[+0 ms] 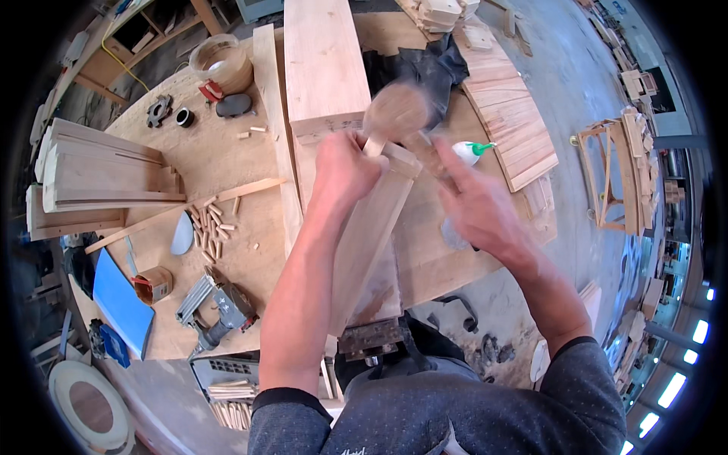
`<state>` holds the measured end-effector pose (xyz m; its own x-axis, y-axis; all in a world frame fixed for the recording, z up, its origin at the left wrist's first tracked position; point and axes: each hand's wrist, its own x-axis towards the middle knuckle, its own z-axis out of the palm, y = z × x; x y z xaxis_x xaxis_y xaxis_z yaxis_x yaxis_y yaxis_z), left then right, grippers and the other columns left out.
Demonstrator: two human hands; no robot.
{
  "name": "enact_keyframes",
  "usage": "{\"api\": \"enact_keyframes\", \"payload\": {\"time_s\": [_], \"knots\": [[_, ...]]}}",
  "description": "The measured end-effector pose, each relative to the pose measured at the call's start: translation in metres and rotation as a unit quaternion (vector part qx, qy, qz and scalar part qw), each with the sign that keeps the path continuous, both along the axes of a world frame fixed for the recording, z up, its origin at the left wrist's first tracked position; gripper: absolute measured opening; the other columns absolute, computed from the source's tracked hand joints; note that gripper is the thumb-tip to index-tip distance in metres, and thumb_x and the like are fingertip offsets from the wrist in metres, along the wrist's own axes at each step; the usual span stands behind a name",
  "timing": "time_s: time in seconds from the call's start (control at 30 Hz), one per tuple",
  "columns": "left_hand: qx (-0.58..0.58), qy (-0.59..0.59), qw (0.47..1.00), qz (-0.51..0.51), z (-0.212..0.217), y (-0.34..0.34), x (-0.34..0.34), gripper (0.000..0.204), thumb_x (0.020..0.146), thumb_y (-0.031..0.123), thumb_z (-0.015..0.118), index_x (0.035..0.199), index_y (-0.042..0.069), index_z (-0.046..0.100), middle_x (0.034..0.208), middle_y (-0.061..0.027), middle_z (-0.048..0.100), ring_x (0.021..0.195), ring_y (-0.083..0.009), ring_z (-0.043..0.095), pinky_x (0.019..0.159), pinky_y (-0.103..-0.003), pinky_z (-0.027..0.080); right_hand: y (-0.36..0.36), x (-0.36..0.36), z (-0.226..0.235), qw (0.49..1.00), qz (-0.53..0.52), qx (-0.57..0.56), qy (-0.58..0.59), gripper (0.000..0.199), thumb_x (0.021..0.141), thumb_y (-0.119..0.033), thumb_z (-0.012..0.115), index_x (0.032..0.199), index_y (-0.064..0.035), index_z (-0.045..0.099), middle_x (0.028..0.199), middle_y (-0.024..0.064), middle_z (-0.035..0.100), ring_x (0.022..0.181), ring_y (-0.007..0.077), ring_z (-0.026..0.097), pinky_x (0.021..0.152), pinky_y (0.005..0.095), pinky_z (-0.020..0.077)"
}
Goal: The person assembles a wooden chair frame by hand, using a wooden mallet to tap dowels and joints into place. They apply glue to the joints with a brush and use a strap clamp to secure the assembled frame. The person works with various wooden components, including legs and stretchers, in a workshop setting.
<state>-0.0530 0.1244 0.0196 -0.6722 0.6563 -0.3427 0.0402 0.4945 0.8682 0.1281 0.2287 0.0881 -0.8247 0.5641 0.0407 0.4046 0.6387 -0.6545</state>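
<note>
My right hand (481,205) is wrapped round the handle of a wooden mallet (396,112), whose round head is smeared by motion. The head hangs just above the fingers of my left hand (345,168). Those fingers pinch a small pale wooden peg (373,145) at the far end of a long wooden workpiece (365,235). The workpiece slants from near my waist, where a metal vise (371,340) shows, up to my left hand. Behind it lies a thick squared timber (326,68). A white glue bottle (466,153) with a green tip is beside my right hand.
Several dowels (211,227) lie scattered at left, near a nail gun (220,307), a brown cup (153,285) and a blue sheet (121,299). Stacked wooden parts (102,167) stand at far left. A slatted panel (512,114) and black cloth (421,72) lie at far right.
</note>
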Motion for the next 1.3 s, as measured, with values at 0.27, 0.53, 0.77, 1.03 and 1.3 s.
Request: {"api": "enact_keyframes", "payload": {"time_s": [0.27,0.53,0.77,1.03,1.3], "knots": [[0.011,0.042,0.999,0.017,-0.005,0.000,0.002,0.025,0.069,0.011,0.075,0.089,-0.004,0.074,0.079,-0.0190,0.074,0.074,-0.0260,0.074,0.073,-0.038,0.057,0.004,-0.005,0.017,0.996,0.026,0.048,0.066,0.069,0.093,-0.010,0.060,0.157,-0.0132,0.033,0.103,0.0273,0.069,0.091,0.0467,0.066,0.081,0.0506,0.0515],[0.021,0.029,0.999,-0.017,-0.009,-0.001,-0.001,0.033,0.073,0.015,0.081,0.096,-0.007,0.073,0.084,-0.0130,0.074,0.074,-0.0157,0.068,0.072,-0.032,0.054,0.012,0.000,0.015,0.991,0.078,0.061,-0.093,0.068,0.094,-0.012,0.059,0.157,-0.0125,0.034,0.100,0.0276,0.069,0.091,0.0450,0.066,0.082,0.0490,0.0519],[0.020,0.035,0.999,0.000,-0.006,0.004,0.003,0.031,0.068,0.014,0.077,0.091,-0.007,0.074,0.081,-0.0184,0.074,0.076,-0.0239,0.073,0.073,-0.036,0.057,0.011,0.008,-0.002,0.993,0.061,0.090,-0.056,0.070,0.093,-0.011,0.060,0.157,-0.0162,0.035,0.098,0.0267,0.070,0.087,0.0432,0.067,0.078,0.0492,0.0534],[0.018,0.043,0.999,-0.022,-0.004,-0.003,0.007,0.038,0.076,0.018,0.082,0.100,-0.008,0.070,0.081,-0.0125,0.071,0.074,-0.0196,0.068,0.072,-0.035,0.054,0.012,0.009,-0.012,0.991,0.066,0.062,-0.103,0.077,0.090,-0.009,0.059,0.160,-0.0213,0.029,0.079,0.0233,0.066,0.076,0.0438,0.065,0.071,0.0505,0.0513],[-0.232,0.200,0.944,-0.120,0.018,-0.087,0.064,0.049,0.081,0.019,0.078,0.112,-0.004,0.047,0.093,-0.0297,0.069,0.091,-0.0474,0.069,0.082,-0.053,0.054,0.020,0.018,-0.012,0.991,0.061,0.033,-0.118,0.075,0.091,-0.010,0.060,0.160,-0.0182,0.030,0.085,0.0237,0.067,0.079,0.0433,0.066,0.073,0.0495,0.0523]]}}
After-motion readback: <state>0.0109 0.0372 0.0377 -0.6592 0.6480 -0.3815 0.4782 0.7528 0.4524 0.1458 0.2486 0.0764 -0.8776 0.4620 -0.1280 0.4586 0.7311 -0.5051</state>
